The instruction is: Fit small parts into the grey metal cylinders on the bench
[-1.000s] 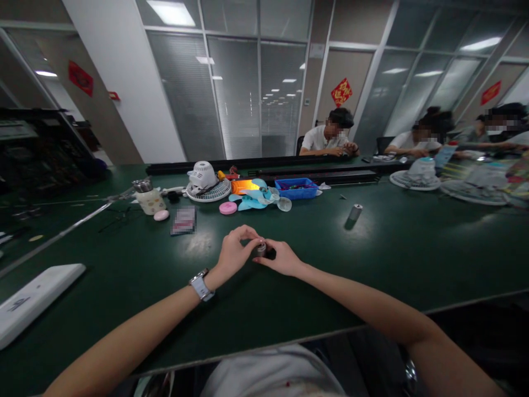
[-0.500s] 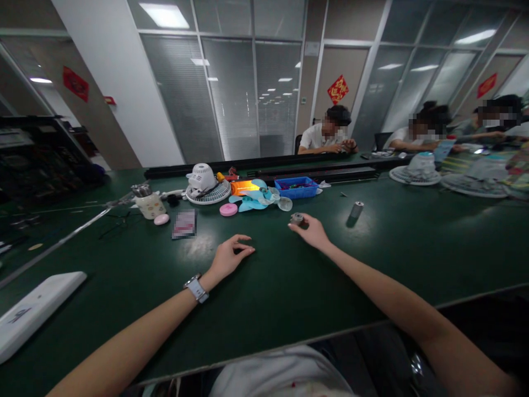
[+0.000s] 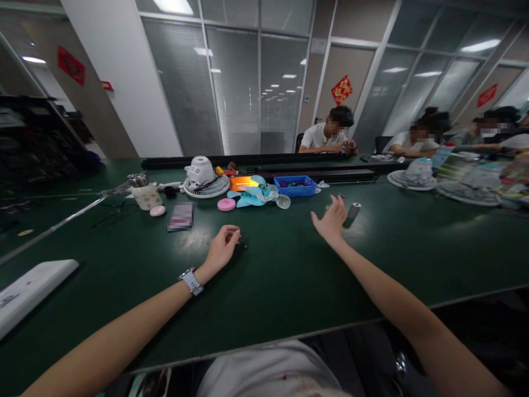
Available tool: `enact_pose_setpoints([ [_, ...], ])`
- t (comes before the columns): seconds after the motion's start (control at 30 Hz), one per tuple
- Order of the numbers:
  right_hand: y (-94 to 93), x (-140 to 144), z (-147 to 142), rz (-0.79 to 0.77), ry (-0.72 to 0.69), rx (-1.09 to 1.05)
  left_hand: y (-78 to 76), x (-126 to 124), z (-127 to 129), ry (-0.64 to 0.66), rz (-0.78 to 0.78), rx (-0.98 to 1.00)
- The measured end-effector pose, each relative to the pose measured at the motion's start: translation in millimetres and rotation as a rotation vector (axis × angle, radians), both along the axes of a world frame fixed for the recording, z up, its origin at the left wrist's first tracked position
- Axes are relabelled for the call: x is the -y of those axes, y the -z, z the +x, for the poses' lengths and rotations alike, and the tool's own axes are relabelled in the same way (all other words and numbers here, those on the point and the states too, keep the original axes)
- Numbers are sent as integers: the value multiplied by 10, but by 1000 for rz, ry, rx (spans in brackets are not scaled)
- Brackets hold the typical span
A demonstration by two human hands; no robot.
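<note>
My left hand (image 3: 222, 246) rests low over the green table with thumb and fingertips pressed together. Whatever lies between those fingertips, if anything, is too small to make out. Just right of them is a tiny dark piece (image 3: 245, 246). Farther right, my right hand (image 3: 332, 221) has its fingers spread, with the thumb well apart. Behind its palm a bit of a small greyish thing (image 3: 328, 207) shows, mostly hidden. A small grey metal cylinder (image 3: 354, 210) stands upright close to the right of these fingers, apparently untouched.
Across the table lie a white fan part (image 3: 201, 172), light-blue fan blades (image 3: 253, 197), a pink disc (image 3: 226, 204) and a blue tray (image 3: 295, 187) of small parts. Leftward are a bottle (image 3: 145, 196) and a white box (image 3: 35, 289). Several people sit opposite.
My right hand has let go of the round grey metal part, opened and shifted right toward the cylinder. My left hand's fingers have closed together, and a tiny dark piece now shows beside them.
</note>
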State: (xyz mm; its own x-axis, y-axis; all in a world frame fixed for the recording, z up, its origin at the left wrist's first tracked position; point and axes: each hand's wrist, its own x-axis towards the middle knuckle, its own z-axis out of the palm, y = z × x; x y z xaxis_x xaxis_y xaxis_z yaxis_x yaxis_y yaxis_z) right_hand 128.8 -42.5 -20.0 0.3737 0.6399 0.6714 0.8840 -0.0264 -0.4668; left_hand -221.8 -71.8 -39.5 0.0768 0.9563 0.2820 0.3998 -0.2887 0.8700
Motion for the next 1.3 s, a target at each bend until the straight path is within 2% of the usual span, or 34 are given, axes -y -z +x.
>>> enact_pose_setpoints([
  [0.07, -89, 224, -427, -4, -318, 179, -5, 3, 4, 2, -4, 14],
  [0.13, -108, 435, -831, -149, -721, 352, -9, 6, 7, 2, 5, 13],
  [0.2, -68, 588, -1141, -294, -1038, 481, -8, 6, 8, -9, 18, 0],
  [0.27, -8, 660, -1319, -385, -1189, 527, -2, 1, 7, -20, 24, -9],
  [0.33, 32, 668, -1372, -424, -1221, 504, 7, -5, 4, -18, 25, -13],
  [0.5, 30, 597, -1247, -334, -1166, 421, 2, -2, 10, -11, 15, -36],
  [0.73, 0, 375, -984, -262, -977, 254, -36, 20, 29, -18, 12, -40],
  [0.83, -115, 185, -650, -169, -805, 246, -41, 23, 24, -24, 8, -50],
  [0.97, -284, -24, 41, -38, -458, 238, -50, 26, 19, -27, 5, -64],
  [1.03, -320, -76, 365, -19, -347, 193, -59, 32, 21, -25, 0, -63],
  [1.17, -281, -119, 713, -40, -262, 107, -79, 48, 28, -29, -9, -67],
  [1.3, -200, -154, 732, -87, -249, 85, -79, 51, 22, -24, 4, -71],
])
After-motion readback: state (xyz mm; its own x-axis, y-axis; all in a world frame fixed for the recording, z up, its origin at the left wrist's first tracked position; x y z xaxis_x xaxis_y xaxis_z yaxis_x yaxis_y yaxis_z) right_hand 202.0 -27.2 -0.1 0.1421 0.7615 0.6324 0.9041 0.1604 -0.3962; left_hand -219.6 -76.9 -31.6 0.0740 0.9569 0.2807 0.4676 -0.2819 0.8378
